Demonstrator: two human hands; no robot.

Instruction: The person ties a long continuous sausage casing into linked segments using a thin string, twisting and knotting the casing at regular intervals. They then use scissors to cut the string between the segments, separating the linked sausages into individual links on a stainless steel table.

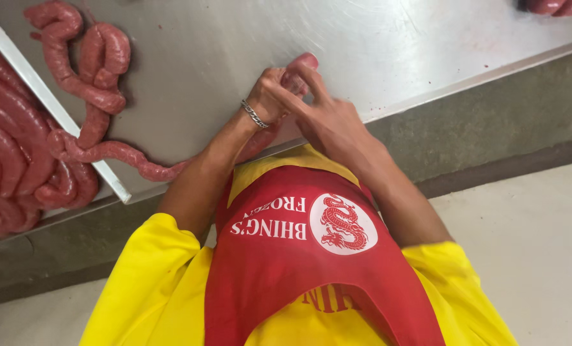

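Sausage rope [122,154] runs across the steel desk [222,38], from a coiled heap at the far left to my hands at the desk's near edge. Left hand [270,96] has a closed grip on the rope just short of its end; chain bracelet [254,115] on that wrist. Right hand [327,115] is touching the left one, its fingers [298,86] pinched on the rounded sausage tip [305,62] that sticks up above both hands. Both grips narrow, both holding the same link. Rope sags off the desk edge between the coil and my left forearm. More links are piled in a tray [36,90] at left, white rim showing. Another pile [555,6] sits far top right, well apart. Red apron [298,269] over yellow shirt [151,282] fills the bottom of the view.
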